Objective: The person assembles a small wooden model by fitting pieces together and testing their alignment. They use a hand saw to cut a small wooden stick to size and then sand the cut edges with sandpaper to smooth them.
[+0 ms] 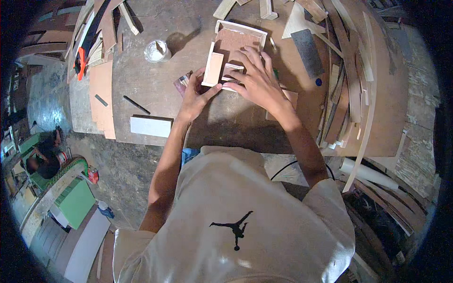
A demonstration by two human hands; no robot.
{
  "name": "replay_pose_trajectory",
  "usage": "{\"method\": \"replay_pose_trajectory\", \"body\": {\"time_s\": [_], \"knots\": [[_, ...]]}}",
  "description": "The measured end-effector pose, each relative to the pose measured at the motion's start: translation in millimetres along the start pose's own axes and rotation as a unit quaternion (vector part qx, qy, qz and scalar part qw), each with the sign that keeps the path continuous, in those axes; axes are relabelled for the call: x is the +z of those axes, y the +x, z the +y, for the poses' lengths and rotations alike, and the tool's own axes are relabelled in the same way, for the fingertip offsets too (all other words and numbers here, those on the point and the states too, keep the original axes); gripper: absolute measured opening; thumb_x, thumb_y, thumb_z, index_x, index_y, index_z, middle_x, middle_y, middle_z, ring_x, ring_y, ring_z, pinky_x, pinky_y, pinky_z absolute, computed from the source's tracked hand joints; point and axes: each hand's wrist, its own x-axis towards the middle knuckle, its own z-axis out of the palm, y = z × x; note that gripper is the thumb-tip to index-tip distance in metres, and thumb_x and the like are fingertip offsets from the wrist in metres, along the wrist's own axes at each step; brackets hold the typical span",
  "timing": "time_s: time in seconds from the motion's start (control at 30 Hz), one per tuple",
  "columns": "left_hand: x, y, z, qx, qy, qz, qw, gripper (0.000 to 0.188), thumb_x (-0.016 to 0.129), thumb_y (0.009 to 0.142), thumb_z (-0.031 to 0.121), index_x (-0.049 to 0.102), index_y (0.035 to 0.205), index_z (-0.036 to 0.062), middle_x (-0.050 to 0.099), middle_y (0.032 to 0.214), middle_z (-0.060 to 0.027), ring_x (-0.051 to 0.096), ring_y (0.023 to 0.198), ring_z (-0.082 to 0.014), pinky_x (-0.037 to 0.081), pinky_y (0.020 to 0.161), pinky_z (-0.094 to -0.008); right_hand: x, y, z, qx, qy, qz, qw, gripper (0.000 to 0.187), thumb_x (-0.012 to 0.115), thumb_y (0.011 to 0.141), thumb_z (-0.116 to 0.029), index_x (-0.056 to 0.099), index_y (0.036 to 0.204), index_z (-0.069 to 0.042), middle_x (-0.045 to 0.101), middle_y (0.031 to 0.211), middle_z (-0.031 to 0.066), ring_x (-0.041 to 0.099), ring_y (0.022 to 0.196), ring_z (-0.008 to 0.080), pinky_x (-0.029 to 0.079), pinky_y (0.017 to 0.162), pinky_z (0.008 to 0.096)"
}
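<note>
The left hand (192, 100) pinched the near left corner of a small, open, rectangular box of pale wood with a reddish-brown base (236, 40), its thumb at the near edge and its fingers bent against the outer left side. The right hand (264, 85) reached over the box from the right, its fingers slightly spread and curled above the inside, its thumb by the near wall; whether they gripped anything could not be told.

Under the right fingers sat a small pale wooden frame-like piece (233, 71), and along the box's left wall stood a flat, light tan wooden panel (215, 67). The box lay on a broad, worn brown workbench (141, 87), in front of the person's chest.

To its left stood a clear round jar with white contents (157, 51) and a stick in it. Nearer the person lay a thin black rod (137, 104) and a white-faced rectangular block (151, 126). To the right were a dark grey rectangular slab (307, 53) and a heap of long wooden strips (349, 89).
</note>
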Motion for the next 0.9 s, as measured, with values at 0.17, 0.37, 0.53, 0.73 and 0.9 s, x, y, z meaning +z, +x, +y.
{"method": "replay_pose_trajectory", "body": {"time_s": [0.17, 0.37, 0.53, 0.73, 0.9], "knots": [[6.8, -6.5, -0.8, -0.015, -0.015, 0.012, 1.000, 0.073, 0.079, 0.084, 0.016, 0.036, 0.141, -0.0021, 0.054, 0.128, -0.0158, 0.052, 0.120, -0.0231, 0.041, 0.103, -0.0359, -2.0, -4.9, -1.2, 0.002, -0.010, -0.016, 1.000, 0.044, 0.065, 0.083, -0.048, 0.073, 0.112, -0.016, 0.051, 0.134, 0.0128, 0.035, 0.135, 0.0342, 0.022, 0.112, 0.0555], [0.8, 1.1, -8.5, 0.004, 0.020, 0.007, 1.000, 0.077, 0.080, 0.083, 0.019, 0.035, 0.142, -0.0021, 0.054, 0.130, -0.0182, 0.052, 0.121, -0.0247, 0.042, 0.103, -0.0367, 3.0, -2.9, -0.1, -0.002, -0.012, -0.008, 1.000, 0.037, 0.066, 0.083, -0.042, 0.073, 0.109, -0.016, 0.051, 0.134, 0.0119, 0.035, 0.135, 0.0333, 0.023, 0.111, 0.0543], [-0.5, 2.1, -5.6, 0.009, 0.016, 0.007, 1.000, 0.078, 0.080, 0.083, 0.019, 0.034, 0.142, -0.0021, 0.054, 0.130, -0.0193, 0.053, 0.120, -0.0255, 0.042, 0.103, -0.0367, 2.0, 1.0, 1.4, -0.031, -0.052, 0.004, 0.998, 0.036, 0.067, 0.083, -0.041, 0.072, 0.108, -0.016, 0.053, 0.130, 0.0111, 0.037, 0.134, 0.0319, 0.023, 0.112, 0.0523], [-2.7, 5.2, -10.0, 0.018, -0.001, 0.003, 1.000, 0.077, 0.080, 0.084, 0.019, 0.034, 0.142, -0.0021, 0.053, 0.130, -0.0194, 0.053, 0.120, -0.0251, 0.042, 0.103, -0.0367, 6.1, 1.6, 2.6, -0.037, -0.071, -0.002, 0.997, 0.035, 0.065, 0.084, -0.041, 0.072, 0.107, -0.015, 0.054, 0.129, 0.0113, 0.036, 0.134, 0.0310, 0.022, 0.112, 0.0515], [-3.6, 5.3, -9.7, 0.017, 0.008, 0.002, 1.000, 0.078, 0.080, 0.083, 0.019, 0.033, 0.142, -0.0031, 0.053, 0.131, -0.0194, 0.053, 0.120, -0.0253, 0.042, 0.103, -0.0369, 5.1, 1.2, 3.9, -0.035, -0.059, -0.018, 0.998, 0.035, 0.065, 0.085, -0.040, 0.073, 0.107, -0.014, 0.053, 0.130, 0.0103, 0.035, 0.135, 0.0307, 0.021, 0.112, 0.0509]]}}
